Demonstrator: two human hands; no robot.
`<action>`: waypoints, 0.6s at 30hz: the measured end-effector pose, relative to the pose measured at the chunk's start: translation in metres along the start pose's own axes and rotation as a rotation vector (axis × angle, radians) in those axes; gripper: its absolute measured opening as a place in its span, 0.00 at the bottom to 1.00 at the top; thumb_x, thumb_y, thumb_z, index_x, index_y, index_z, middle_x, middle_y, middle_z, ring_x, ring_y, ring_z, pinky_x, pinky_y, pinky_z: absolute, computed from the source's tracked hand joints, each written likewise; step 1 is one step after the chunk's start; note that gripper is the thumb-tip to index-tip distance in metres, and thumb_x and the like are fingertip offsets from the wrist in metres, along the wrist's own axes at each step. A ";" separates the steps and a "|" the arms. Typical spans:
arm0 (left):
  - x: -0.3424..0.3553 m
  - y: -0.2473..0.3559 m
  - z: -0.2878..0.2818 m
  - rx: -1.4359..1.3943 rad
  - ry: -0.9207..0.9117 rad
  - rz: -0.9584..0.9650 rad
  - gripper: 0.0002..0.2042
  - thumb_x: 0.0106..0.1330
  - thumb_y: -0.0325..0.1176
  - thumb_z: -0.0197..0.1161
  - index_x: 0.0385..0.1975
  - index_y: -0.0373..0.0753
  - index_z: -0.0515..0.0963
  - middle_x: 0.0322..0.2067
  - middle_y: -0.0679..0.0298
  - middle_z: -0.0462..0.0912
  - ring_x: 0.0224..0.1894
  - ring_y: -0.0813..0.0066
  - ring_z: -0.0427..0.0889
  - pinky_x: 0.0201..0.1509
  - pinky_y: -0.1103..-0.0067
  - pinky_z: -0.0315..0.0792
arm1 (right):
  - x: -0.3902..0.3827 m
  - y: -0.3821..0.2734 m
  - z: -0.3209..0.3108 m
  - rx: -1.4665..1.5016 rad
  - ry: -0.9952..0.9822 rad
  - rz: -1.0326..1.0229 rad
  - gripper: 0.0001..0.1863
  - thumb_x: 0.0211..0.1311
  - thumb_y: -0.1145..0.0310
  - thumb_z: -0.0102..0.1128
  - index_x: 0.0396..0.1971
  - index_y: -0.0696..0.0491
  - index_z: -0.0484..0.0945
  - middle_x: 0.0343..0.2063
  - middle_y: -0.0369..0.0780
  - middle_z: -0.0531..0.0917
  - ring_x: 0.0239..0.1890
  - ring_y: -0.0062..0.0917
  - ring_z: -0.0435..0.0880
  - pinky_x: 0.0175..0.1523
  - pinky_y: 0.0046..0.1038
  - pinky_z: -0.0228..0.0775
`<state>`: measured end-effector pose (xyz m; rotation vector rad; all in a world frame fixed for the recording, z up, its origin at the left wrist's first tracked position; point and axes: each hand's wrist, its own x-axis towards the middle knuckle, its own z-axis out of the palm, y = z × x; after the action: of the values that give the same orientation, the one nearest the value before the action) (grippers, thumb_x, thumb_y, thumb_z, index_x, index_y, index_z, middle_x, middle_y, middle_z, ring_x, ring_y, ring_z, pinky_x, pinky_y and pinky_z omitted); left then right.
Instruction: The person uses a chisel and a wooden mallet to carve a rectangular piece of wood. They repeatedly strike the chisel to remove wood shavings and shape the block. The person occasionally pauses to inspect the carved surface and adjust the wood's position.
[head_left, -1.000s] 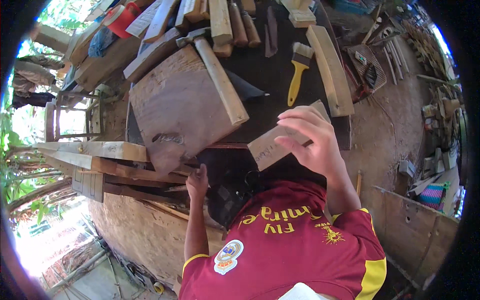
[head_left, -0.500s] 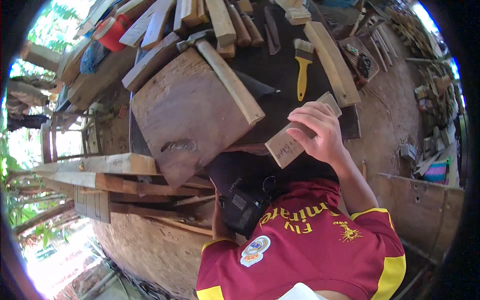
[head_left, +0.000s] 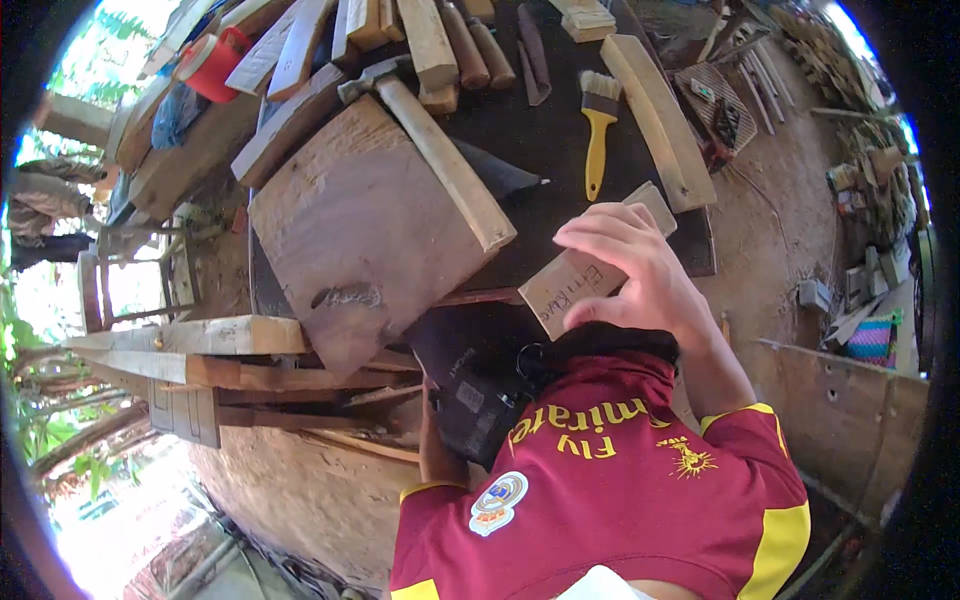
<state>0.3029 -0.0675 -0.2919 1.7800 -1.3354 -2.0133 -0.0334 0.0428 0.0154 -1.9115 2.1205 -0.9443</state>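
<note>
In the head view, my right hand point(head_left: 635, 275) is closed round a short, flat wooden block point(head_left: 565, 295) with handwriting on it, held near the front right edge of the dark worktable point(head_left: 535, 135). Of my left arm, a forearm point(head_left: 435, 435) shows beside a black bag point(head_left: 470, 390) at my front; that hand's fingers are hidden. A large square board point(head_left: 350, 220) lies at the table's left, with a wooden-handled hammer point(head_left: 445, 160) across it. Right of these lie a yellow-handled paintbrush point(head_left: 598, 135) and a curved wooden bar point(head_left: 655, 120).
Wood offcuts point(head_left: 425, 45) crowd the table's back. A red jug point(head_left: 210, 65) sits at back left. Long timbers point(head_left: 240, 335) stick out at front left. A stool frame point(head_left: 120, 275) stands left; a wire tray point(head_left: 715, 110) and upright panel point(head_left: 845, 420) are on the right.
My left hand has dropped from beside the timbers to behind the bag. My right hand has shifted on the block, its thumb now lower, and the block sits slightly farther right than one second ago.
</note>
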 end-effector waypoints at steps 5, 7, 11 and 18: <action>0.040 -0.032 -0.065 0.222 -0.024 0.125 0.27 0.66 0.53 0.60 0.42 0.28 0.80 0.29 0.55 0.83 0.31 0.72 0.80 0.36 0.73 0.75 | 0.024 -0.007 -0.013 0.052 -0.060 0.030 0.40 0.33 0.47 0.77 0.48 0.55 0.77 0.46 0.41 0.80 0.52 0.38 0.76 0.60 0.39 0.61; 0.042 -0.062 -0.120 0.336 0.014 0.159 0.27 0.66 0.53 0.60 0.42 0.28 0.80 0.29 0.56 0.83 0.31 0.73 0.80 0.36 0.73 0.74 | 0.030 -0.013 -0.028 0.019 -0.190 -0.018 0.39 0.32 0.52 0.78 0.48 0.55 0.77 0.47 0.41 0.79 0.53 0.38 0.75 0.62 0.39 0.60; -0.084 0.103 -0.072 0.268 0.311 0.237 0.21 0.67 0.46 0.61 0.36 0.28 0.80 0.29 0.59 0.83 0.31 0.75 0.80 0.38 0.76 0.74 | 0.009 0.000 -0.032 -0.188 -0.273 0.086 0.36 0.31 0.64 0.78 0.49 0.54 0.76 0.48 0.41 0.78 0.55 0.35 0.74 0.65 0.40 0.55; -0.171 0.191 -0.049 0.097 0.280 0.430 0.16 0.70 0.40 0.59 0.36 0.30 0.80 0.28 0.62 0.84 0.33 0.78 0.81 0.40 0.80 0.74 | 0.013 -0.026 -0.024 -0.086 -0.225 -0.033 0.36 0.30 0.67 0.77 0.48 0.55 0.76 0.45 0.40 0.79 0.51 0.38 0.74 0.58 0.38 0.65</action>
<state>0.3120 -0.1001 -0.0331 1.5663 -1.5765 -1.4437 -0.0253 0.0394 0.0515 -1.9924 2.0353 -0.6173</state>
